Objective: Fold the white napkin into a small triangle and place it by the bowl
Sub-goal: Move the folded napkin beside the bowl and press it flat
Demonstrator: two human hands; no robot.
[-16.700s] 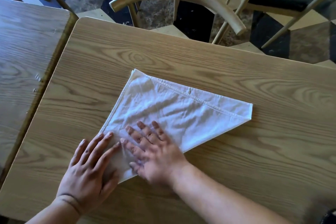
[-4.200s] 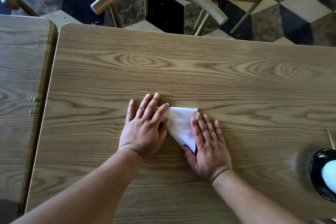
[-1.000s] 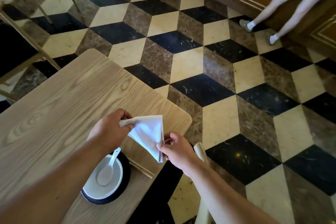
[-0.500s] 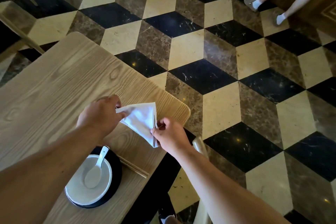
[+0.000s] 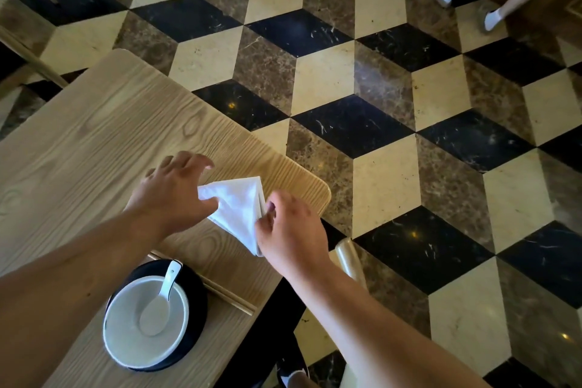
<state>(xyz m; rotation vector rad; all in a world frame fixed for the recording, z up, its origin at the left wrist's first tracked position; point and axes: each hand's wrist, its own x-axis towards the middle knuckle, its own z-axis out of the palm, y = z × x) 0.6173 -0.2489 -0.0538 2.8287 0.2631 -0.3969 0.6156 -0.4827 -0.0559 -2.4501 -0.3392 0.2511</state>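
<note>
Pinching the folded napkin (image 5: 241, 209), both hands (image 5: 173, 195) (image 5: 291, 231) hover near the table (image 5: 94, 142) corner.

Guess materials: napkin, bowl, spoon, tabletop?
Napkin: woven cloth, matte, going by its soft creases. Bowl: white glazed ceramic or melamine, smooth sheen; can't tell which. Spoon: same glossy white, dark-edged handle. Tabletop: pale printed-looking wood grain, likely laminate, satin finish.
</note>
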